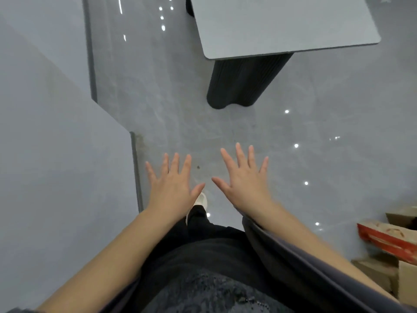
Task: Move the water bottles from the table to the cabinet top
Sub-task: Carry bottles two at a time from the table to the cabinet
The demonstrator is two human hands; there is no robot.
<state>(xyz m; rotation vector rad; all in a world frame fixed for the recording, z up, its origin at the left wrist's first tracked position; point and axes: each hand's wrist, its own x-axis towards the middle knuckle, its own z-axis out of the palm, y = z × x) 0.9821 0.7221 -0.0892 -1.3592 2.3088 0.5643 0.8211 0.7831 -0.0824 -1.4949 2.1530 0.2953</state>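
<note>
My left hand (172,185) and my right hand (244,177) are stretched out in front of me, palms down, fingers spread, holding nothing. They hover over the glossy grey floor. A grey table (286,23) with rounded corners stands at the upper right on a dark ribbed base (243,82). The visible part of its top carries nothing. No water bottle is in view. A pale grey surface (45,154) fills the left side; I cannot tell whether it is the cabinet.
Cardboard boxes, one with a red edge (388,240), are stacked at the lower right. My shoe (201,201) shows between my hands on the floor (171,109). A dark baseboard strip (136,168) runs along the left surface.
</note>
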